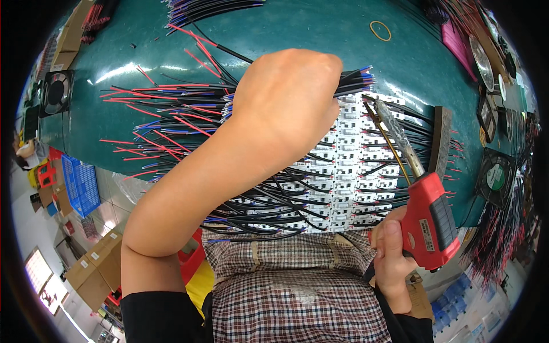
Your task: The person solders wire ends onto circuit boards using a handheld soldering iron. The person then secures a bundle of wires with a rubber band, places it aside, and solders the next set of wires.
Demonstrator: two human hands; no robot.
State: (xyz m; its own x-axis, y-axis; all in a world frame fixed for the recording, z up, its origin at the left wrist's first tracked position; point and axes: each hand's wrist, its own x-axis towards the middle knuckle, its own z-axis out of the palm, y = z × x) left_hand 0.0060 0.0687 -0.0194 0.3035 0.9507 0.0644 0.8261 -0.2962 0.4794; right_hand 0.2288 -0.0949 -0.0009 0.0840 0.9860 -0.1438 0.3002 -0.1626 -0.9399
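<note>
My left hand (289,103) is closed over black cables, palm hidden; their blue-tipped ends (357,82) stick out on its right. Gripped low at the right, a red soldering gun (429,223) is in my right hand (394,251). The metal tip and thin brass-coloured tube of the gun point up to the top right corner of the white circuit boards (346,183). These boards lie in rows, with black leads (269,197) running off both sides. Left of my hand, red and blue stripped wire ends (154,91) fan out.
A dark bar (440,140) lies across the leads at right. Small fans stand at left (56,94) and right (495,177). On the green table (320,28) lie a rubber band (380,31) and another cable bundle (211,8). A blue basket (81,186) is beyond the left edge.
</note>
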